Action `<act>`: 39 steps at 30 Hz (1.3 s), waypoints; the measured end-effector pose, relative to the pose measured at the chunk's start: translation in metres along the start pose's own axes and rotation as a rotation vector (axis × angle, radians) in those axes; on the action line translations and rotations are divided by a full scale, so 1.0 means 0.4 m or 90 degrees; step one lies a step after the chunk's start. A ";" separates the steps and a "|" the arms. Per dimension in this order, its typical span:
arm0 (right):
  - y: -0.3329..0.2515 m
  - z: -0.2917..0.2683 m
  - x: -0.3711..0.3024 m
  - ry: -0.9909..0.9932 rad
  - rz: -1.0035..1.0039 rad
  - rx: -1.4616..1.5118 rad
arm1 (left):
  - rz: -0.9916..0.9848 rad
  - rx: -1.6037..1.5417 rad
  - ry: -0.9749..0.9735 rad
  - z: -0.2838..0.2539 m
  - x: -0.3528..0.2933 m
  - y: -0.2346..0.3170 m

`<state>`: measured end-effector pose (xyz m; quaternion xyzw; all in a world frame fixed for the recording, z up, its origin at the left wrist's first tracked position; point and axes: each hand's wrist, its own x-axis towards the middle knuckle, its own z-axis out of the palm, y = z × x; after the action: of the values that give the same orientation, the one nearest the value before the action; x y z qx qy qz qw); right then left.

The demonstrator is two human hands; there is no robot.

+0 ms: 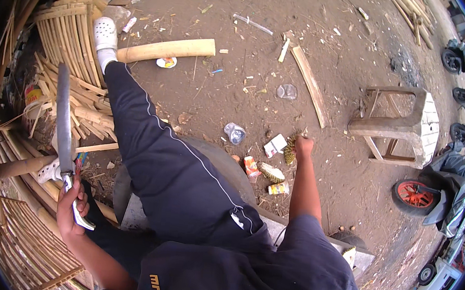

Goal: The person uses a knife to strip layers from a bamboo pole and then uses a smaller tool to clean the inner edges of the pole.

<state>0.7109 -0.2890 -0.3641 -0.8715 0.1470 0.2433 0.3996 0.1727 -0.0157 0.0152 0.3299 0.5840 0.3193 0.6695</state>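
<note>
My left hand [72,207] is closed round the pale handle of a machete [64,119], whose long grey blade points up and away beside a heap of split bamboo [86,110]. My right arm is stretched down toward the dirt at the right. There my right hand [303,147] is closed on a green spiky durian husk [289,152], partly hidden by the fingers. Next to it lie a white packet [275,145], another durian husk piece [271,172] with its pale inside showing, a red-and-white packet [251,168] and a yellow can [278,188].
A bamboo pole [169,49] lies beside my outstretched foot. Clear plastic cups [235,133] and a bamboo strip [311,88] lie on the dirt. A worn plastic stool [398,128] stands at the right, before parked motorbikes [448,193]. Slatted bamboo panels [29,242] are at the left.
</note>
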 end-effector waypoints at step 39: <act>-0.648 0.834 -0.239 -0.385 -0.303 0.346 | -0.134 -0.053 0.105 -0.166 -0.134 -0.091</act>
<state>0.6454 0.1383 -0.3379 -0.6348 -0.1217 0.3402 0.6830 0.1024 -0.0756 0.0096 0.2116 0.6546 0.2971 0.6622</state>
